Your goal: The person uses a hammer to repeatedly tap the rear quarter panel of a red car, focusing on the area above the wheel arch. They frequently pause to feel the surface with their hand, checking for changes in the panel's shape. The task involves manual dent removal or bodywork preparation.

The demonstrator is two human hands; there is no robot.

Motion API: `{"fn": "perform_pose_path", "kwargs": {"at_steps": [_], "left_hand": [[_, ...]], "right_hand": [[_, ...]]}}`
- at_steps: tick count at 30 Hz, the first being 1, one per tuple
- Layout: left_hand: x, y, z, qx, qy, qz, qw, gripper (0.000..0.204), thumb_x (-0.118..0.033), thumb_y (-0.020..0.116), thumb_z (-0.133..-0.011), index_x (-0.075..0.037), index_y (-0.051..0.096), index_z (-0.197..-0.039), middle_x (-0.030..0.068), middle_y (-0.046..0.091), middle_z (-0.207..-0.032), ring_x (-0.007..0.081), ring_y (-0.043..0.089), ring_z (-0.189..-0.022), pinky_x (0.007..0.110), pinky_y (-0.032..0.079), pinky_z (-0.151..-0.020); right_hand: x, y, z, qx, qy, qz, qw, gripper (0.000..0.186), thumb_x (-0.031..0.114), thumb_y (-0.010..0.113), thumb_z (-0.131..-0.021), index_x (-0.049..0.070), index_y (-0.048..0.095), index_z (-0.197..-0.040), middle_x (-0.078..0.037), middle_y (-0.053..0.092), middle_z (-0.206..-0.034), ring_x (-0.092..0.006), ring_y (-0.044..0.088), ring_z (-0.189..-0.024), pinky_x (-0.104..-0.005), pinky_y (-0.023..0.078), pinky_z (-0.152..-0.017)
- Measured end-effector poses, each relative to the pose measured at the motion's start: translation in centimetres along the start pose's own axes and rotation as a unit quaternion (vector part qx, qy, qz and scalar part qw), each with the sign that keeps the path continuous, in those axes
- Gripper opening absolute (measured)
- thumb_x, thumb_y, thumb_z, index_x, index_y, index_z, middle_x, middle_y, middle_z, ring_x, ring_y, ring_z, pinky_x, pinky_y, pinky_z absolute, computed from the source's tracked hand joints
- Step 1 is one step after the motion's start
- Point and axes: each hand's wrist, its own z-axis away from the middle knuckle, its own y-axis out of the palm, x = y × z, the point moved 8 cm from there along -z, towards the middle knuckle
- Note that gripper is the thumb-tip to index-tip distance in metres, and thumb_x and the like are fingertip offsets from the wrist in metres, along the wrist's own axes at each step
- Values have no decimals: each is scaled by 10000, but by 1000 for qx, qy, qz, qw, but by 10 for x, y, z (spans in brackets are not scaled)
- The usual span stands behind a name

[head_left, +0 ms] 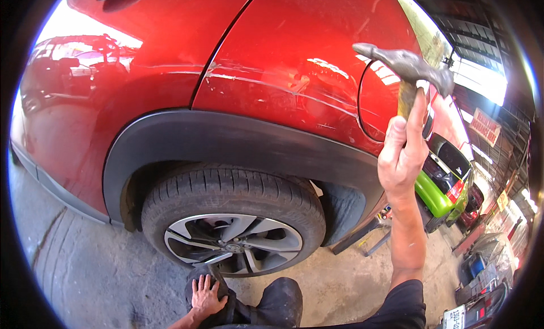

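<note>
Raised at the right, my right hand [402, 156] is closed around the handle of a hammer [405, 65], with the forefinger stretched up along it toward the metal head. The hammer is in front of the red car's rear panel [283, 63], near its round-cornered fuel flap [374, 102]; whether it touches the panel I cannot tell. Scratches and pale scuffs run across the panel below the door gap. My left hand [207, 295] lies with fingers spread on my dark-trousered knee, close to the wheel [232, 244].
Black trim [243, 133] borders the wheel arch above the tyre. Behind my right arm stand a low metal stand [362, 235] and a bright green car [439, 187]. A vehicle with a plate [453, 317] and assorted parts occupy the lower right. The floor [102, 266] is worn concrete.
</note>
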Motion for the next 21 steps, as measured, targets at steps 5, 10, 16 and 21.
{"fn": "perform_pose_path", "kwargs": {"at_steps": [5,10,16,21], "left_hand": [[0,-1,0,6,-1,2,1000,751,-591,631,-835,-127,570,-1423,237,370,-1566,435,283,-1478,624,157,-1204],[1,1,-3,18,-1,-2,1000,759,-602,624,-842,-134,564,-1437,232,348,-1580,432,266,-1487,608,147,-1212],[1,3,0,17,-6,-8,1000,766,-608,620,-843,-131,560,-1440,233,340,-1586,430,260,-1491,607,143,-1214],[1,2,-3,5,4,-2,1000,759,-589,627,-836,-119,565,-1428,240,373,-1565,438,282,-1479,630,154,-1202]], "right_hand": [[-5,-2,-5,24,25,-11,999,482,16,521,-1017,31,468,-1495,-224,673,-1268,-294,740,-954,-331,549,-753],[-20,2,9,43,80,-39,995,481,39,514,-1030,69,468,-1508,-208,616,-1379,-249,739,-926,-323,537,-754],[-19,-9,1,7,77,-35,996,496,40,540,-1021,63,461,-1510,-201,658,-1308,-180,710,-799,-326,536,-694],[-2,-5,1,10,-17,-14,1000,485,11,547,-1003,40,490,-1483,-241,690,-1198,-283,734,-884,-339,555,-746]]}}
